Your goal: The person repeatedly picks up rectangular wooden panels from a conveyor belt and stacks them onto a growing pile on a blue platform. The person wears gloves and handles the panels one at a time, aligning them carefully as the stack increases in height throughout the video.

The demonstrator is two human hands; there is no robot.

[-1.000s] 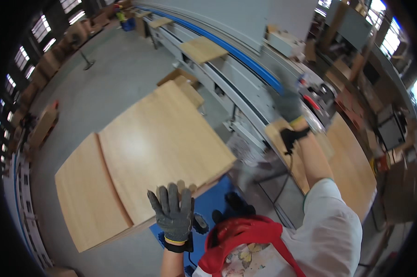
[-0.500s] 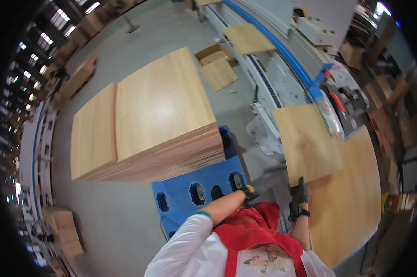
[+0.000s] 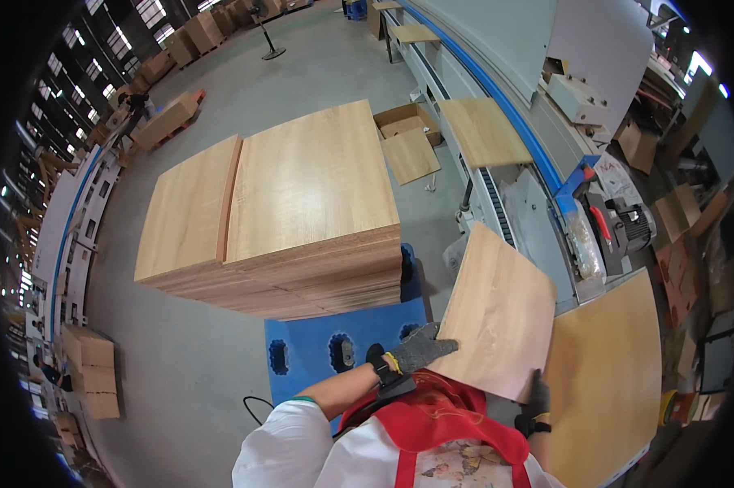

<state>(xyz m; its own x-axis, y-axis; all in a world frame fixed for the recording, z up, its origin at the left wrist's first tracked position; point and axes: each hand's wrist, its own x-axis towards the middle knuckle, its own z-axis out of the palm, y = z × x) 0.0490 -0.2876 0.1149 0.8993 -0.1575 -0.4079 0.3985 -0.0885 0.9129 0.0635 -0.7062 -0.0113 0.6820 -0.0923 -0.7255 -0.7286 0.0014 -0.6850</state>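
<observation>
A light wood-grain board is tilted in front of my red apron, off to the right. My left hand, in a grey glove, grips its lower left edge with the thumb along the face. On the board's lower right corner, my right hand, in a dark glove, is closed, its fingers partly hidden. Below and right of the board lies a wood-topped work table. To the left stands a tall stack of similar boards, on a blue plastic pallet with oval holes.
A conveyor with a blue rail runs away at the upper right, carrying another board. An open cardboard box sits on the floor beside it. Cartons stand at the far left, and a floor fan farther back.
The board has come off the table and conveyor end, swinging left and tilting up. My left hand has reached across to its left edge. The head view has shifted slightly.
</observation>
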